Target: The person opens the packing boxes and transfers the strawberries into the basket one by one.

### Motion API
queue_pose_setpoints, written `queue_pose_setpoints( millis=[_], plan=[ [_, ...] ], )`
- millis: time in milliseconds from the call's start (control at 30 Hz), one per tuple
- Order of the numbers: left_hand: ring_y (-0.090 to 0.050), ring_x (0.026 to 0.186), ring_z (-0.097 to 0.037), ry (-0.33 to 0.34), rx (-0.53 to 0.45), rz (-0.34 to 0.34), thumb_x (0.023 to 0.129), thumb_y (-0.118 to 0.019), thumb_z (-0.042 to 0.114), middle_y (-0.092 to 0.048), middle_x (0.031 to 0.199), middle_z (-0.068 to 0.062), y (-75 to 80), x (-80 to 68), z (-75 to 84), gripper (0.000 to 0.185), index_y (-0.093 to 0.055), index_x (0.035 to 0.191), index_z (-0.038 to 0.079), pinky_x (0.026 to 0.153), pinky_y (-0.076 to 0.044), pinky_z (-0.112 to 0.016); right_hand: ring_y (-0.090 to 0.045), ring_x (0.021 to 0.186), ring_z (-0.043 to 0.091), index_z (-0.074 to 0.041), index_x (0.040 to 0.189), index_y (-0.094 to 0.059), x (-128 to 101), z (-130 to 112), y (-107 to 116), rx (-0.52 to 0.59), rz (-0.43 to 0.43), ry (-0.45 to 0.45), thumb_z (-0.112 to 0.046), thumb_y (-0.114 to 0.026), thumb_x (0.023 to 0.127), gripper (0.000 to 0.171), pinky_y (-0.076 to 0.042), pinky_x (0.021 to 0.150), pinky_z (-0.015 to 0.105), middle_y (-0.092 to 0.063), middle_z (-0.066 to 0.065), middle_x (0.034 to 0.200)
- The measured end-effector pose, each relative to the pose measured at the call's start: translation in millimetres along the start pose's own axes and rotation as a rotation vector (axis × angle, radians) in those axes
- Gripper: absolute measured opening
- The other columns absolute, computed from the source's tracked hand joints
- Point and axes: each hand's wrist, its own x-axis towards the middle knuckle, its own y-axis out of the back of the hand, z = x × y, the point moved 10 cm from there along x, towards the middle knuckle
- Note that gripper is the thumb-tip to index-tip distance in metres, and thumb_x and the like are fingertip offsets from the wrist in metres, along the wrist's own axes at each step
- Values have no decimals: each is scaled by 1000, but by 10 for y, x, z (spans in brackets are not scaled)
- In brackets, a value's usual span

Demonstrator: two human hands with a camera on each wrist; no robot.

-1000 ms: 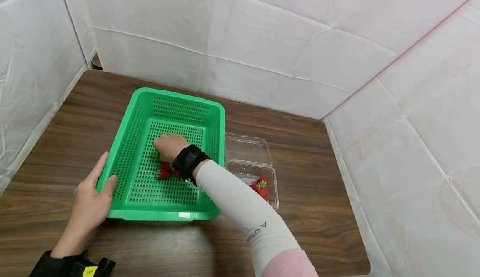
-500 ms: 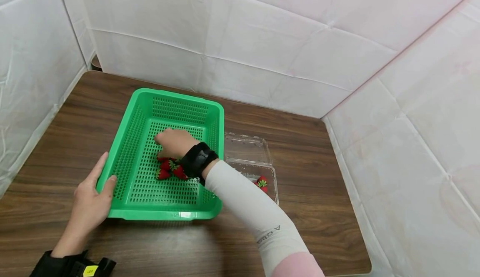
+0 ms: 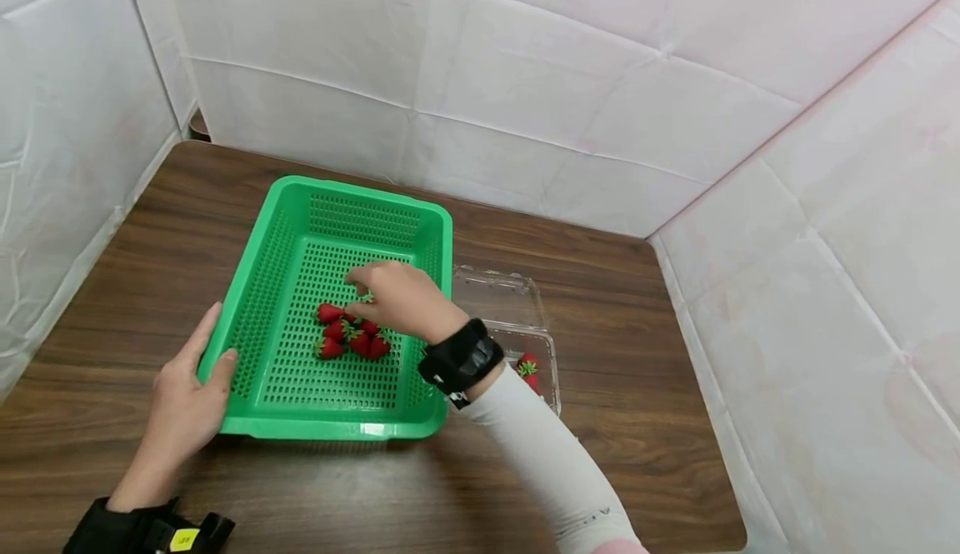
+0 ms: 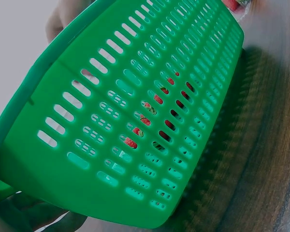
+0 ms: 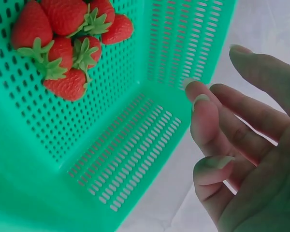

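Observation:
A green plastic basket with slotted walls stands on the table. Several red strawberries with green leaves lie clustered on its floor; through the slots they also show in the left wrist view. My left hand holds the basket's left rim, thumb over the edge and fingers along the outside. Over the basket's right half, above the strawberries, is my right hand. Its fingers are loosely bent, with nothing between them in the right wrist view, and it hides part of the basket floor.
Right of the basket lies an opened clear plastic clamshell box, lid toward the back. A few strawberries sit in it, partly hidden by the right arm. White sheeting walls in the brown wooden table.
My right hand has come up from the basket floor and moved right, its fingers loosening, leaving more strawberries uncovered. The left hand and basket hold still.

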Motion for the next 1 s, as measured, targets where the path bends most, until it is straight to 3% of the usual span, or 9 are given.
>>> queue_pose_setpoints(
  millis=[233,400,567,800,1000],
  plan=[
    [-27,137,-54,3,-5,-8,105,-35,27,-19,156,-30,-8,4,-6,59,-5,155,35,95,-31,-71,-62,99,10,-16,131,-60,-396,149,146,63,128,-16,-31,-61,96,38,-48,79,23,-68,-1,114],
    [-34,133,-53,2,15,-16,105,-34,28,-22,154,-32,-22,-20,-33,59,-4,155,35,89,-36,-68,-56,76,8,-14,128,-62,-655,303,212,144,222,-37,-28,-62,96,35,-45,70,23,-68,-1,105],
    [-36,131,-54,-8,18,0,105,-35,27,-25,153,-33,-15,-30,-43,59,-5,155,35,87,-37,-67,-52,72,5,-15,127,-63,-797,425,261,193,284,-56,-26,-63,95,33,-43,67,22,-68,-1,106],
    [-34,132,-54,-13,10,7,105,-35,26,-25,153,-32,-6,-9,-24,59,-5,155,35,90,-36,-68,-50,71,6,-14,124,-65,-890,508,294,191,311,-72,-25,-64,94,31,-42,65,22,-68,0,112],
    [-35,133,-53,-8,14,4,105,-35,25,-25,154,-31,-5,-5,-24,59,-5,155,35,90,-37,-66,-49,69,6,-14,123,-65,-968,575,276,170,314,-75,-23,-64,95,30,-40,64,23,-69,1,105]
  ],
)
